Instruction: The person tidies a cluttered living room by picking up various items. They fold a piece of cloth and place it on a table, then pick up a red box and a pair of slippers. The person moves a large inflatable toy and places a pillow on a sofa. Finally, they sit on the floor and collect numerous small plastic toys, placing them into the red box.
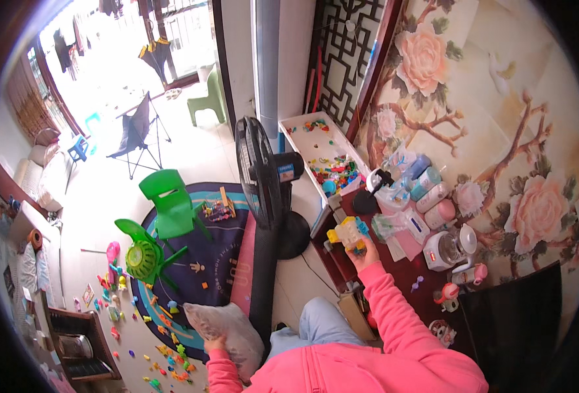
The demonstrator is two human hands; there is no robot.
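My right hand (365,254) grips a chunky toy of yellow, beige and light blue plastic pieces (347,233), held over the left edge of a dark red wooden cabinet top (410,267). Down on my left side, a pale grey cushion (237,334) leans beside my leg. The fingers of my left hand (215,344) are closed on its lower left side. A white tray of small colourful toy pieces (314,147) stands beyond the right hand. Near the held toy are a black round-based stand (365,200) and a packet of wipes (413,223).
A black pedestal fan (262,172) stands ahead. Green plastic chairs (171,201) rest on a dark round rug (210,260). Several toys (171,361) lie scattered on the floor at left. Bottles (432,196) and a glass kettle (451,245) line the wall side of the cabinet.
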